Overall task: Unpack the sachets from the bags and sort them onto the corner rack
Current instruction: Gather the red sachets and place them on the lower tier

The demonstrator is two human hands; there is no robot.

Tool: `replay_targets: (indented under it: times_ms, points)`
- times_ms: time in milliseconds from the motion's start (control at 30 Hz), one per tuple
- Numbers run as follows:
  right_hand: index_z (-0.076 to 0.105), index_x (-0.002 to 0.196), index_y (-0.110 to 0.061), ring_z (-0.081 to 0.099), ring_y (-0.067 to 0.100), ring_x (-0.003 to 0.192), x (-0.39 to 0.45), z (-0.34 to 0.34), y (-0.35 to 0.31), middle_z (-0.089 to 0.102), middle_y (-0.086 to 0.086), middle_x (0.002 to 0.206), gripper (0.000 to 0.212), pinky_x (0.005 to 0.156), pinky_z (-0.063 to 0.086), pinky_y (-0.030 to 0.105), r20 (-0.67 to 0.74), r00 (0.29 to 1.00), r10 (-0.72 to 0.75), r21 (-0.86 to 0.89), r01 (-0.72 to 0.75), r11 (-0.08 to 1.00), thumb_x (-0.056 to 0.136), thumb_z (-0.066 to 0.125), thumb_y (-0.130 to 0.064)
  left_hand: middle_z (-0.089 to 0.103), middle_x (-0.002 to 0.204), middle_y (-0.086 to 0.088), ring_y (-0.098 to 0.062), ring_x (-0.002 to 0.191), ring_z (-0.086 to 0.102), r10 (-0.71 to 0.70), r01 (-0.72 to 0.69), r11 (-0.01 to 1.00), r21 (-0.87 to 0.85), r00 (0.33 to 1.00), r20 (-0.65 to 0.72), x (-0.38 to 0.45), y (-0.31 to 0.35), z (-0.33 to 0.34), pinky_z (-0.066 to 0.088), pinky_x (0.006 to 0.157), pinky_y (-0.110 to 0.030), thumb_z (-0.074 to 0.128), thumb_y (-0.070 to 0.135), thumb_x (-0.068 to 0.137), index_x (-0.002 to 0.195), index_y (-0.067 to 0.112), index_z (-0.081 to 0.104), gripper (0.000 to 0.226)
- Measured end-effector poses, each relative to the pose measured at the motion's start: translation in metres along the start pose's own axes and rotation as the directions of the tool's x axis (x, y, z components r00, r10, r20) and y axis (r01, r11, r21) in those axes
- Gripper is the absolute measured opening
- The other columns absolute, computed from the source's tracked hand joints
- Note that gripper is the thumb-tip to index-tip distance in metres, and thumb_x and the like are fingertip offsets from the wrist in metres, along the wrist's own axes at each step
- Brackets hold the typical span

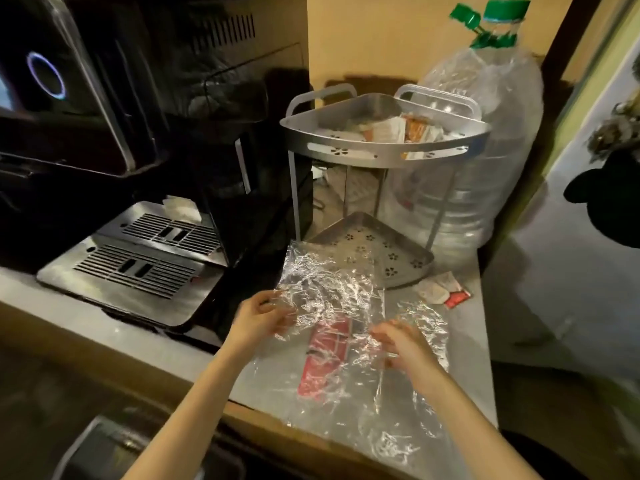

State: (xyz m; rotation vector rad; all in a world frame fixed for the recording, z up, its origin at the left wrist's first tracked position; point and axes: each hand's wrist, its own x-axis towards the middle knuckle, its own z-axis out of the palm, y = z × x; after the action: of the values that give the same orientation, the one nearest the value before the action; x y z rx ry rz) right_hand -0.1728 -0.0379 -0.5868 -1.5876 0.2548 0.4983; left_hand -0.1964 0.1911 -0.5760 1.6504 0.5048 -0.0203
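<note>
A crinkled clear plastic bag (329, 292) lies on the grey counter in front of the metal corner rack (384, 150). My left hand (259, 317) pinches the bag's left edge and lifts it. My right hand (401, 344) grips the plastic on the right, partly under the film. Red sachets (325, 362) show through the bag between my hands. The rack's top shelf holds several orange and white sachets (405, 129). Its perforated bottom shelf (391, 258) is partly covered by the bag's far end.
A black coffee machine (104, 133) with a metal drip tray (138, 265) stands left. A large clear water bottle (485, 150) with green caps stands behind the rack. Loose white and red sachets (446, 292) lie right of the rack. The counter edge (242, 410) runs near me.
</note>
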Motion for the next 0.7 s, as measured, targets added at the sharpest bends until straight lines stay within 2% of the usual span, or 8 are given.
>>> replay_targets:
  times_ms: [67, 167, 233, 333, 433, 500, 600, 700]
  points:
    - [0.065, 0.075, -0.012, 0.054, 0.01, 0.056, 0.006, 0.0, 0.004, 0.065, 0.001, 0.068, 0.005, 0.048, 0.041, 0.019, -0.002, 1.0, 0.01, -0.097, -0.01, 0.995, 0.08, 0.065, -0.009, 0.068, 0.09, -0.015, -0.015, 0.062, 0.066, -0.026, 0.027, 0.998, 0.048, 0.999, -0.025, 0.009, -0.002, 0.001, 0.054, 0.06, -0.026, 0.057, 0.002, 0.086, 0.126, 0.002, 0.044, 0.042]
    - [0.067, 0.077, -0.009, 0.044, 0.008, 0.045, 0.016, 0.002, 0.01, 0.064, 0.01, 0.07, 0.002, 0.035, 0.03, 0.015, -0.008, 1.0, 0.024, -0.144, -0.025, 0.989, 0.079, 0.066, -0.008, 0.063, 0.112, -0.017, -0.026, 0.081, 0.064, 0.072, -0.038, 0.947, 0.32, 0.993, -0.097, 0.016, 0.0, 0.006, 0.051, 0.068, -0.032, 0.05, 0.009, 0.091, 0.135, 0.01, 0.037, 0.047]
    - [0.067, 0.077, -0.008, 0.042, 0.009, 0.041, 0.022, 0.005, 0.014, 0.061, 0.012, 0.066, 0.002, 0.033, 0.029, 0.016, -0.029, 0.998, 0.047, -0.142, -0.05, 0.989, 0.079, 0.067, -0.008, 0.055, 0.126, -0.015, -0.026, 0.095, 0.059, 0.217, -0.145, 0.857, 0.495, 0.972, -0.092, 0.017, 0.002, 0.01, 0.046, 0.081, -0.033, 0.046, 0.012, 0.092, 0.139, 0.011, 0.032, 0.049]
    - [0.066, 0.075, -0.002, 0.044, 0.014, 0.039, 0.028, 0.012, 0.019, 0.057, 0.008, 0.054, 0.007, 0.035, 0.032, 0.02, -0.023, 0.999, 0.046, -0.167, -0.05, 0.985, 0.081, 0.066, -0.006, 0.037, 0.145, -0.015, -0.028, 0.127, 0.043, 0.402, -0.293, 0.712, 0.638, 0.915, -0.029, 0.017, 0.001, 0.016, 0.033, 0.105, -0.032, 0.044, 0.013, 0.094, 0.141, 0.01, 0.03, 0.049]
    - [0.063, 0.072, 0.0, 0.047, 0.013, 0.036, 0.033, 0.021, 0.02, 0.055, 0.007, 0.049, 0.011, 0.035, 0.036, 0.02, -0.004, 0.999, 0.039, -0.201, -0.039, 0.979, 0.082, 0.063, -0.004, 0.026, 0.152, -0.009, -0.024, 0.14, 0.025, 0.545, -0.384, 0.539, 0.75, 0.837, 0.037, 0.015, -0.003, 0.023, 0.013, 0.113, -0.028, 0.043, 0.019, 0.095, 0.141, 0.014, 0.032, 0.047]
    - [0.062, 0.072, 0.0, 0.046, 0.013, 0.035, 0.035, 0.027, 0.02, 0.055, 0.005, 0.044, 0.011, 0.035, 0.035, 0.021, 0.005, 0.999, 0.048, -0.212, -0.046, 0.976, 0.083, 0.061, -0.002, 0.017, 0.154, -0.002, -0.02, 0.143, 0.014, 0.532, -0.443, 0.454, 0.773, 0.831, 0.164, 0.015, -0.011, 0.031, 0.006, 0.115, -0.029, 0.038, 0.025, 0.096, 0.143, 0.021, 0.024, 0.049]
    - [0.064, 0.076, 0.003, 0.047, 0.012, 0.035, 0.036, 0.037, 0.021, 0.061, 0.005, 0.048, 0.008, 0.034, 0.034, 0.021, 0.026, 0.999, 0.047, -0.213, -0.041, 0.976, 0.081, 0.06, -0.001, -0.012, 0.151, 0.01, -0.012, 0.142, -0.013, 0.364, -0.478, 0.444, 0.758, 0.869, 0.335, 0.017, -0.034, 0.045, -0.006, 0.118, -0.037, 0.019, 0.039, 0.098, 0.139, 0.033, -0.003, 0.047]
    - [0.063, 0.073, -0.002, 0.05, 0.015, 0.036, 0.037, 0.043, 0.023, 0.059, 0.01, 0.052, 0.008, 0.036, 0.034, 0.023, 0.018, 0.999, 0.041, -0.238, -0.036, 0.971, 0.08, 0.062, -0.004, -0.023, 0.149, 0.009, -0.01, 0.135, -0.026, 0.286, -0.453, 0.343, 0.823, 0.885, 0.368, 0.022, -0.057, 0.054, -0.02, 0.111, -0.034, -0.004, 0.051, 0.09, 0.136, 0.033, -0.017, 0.05]
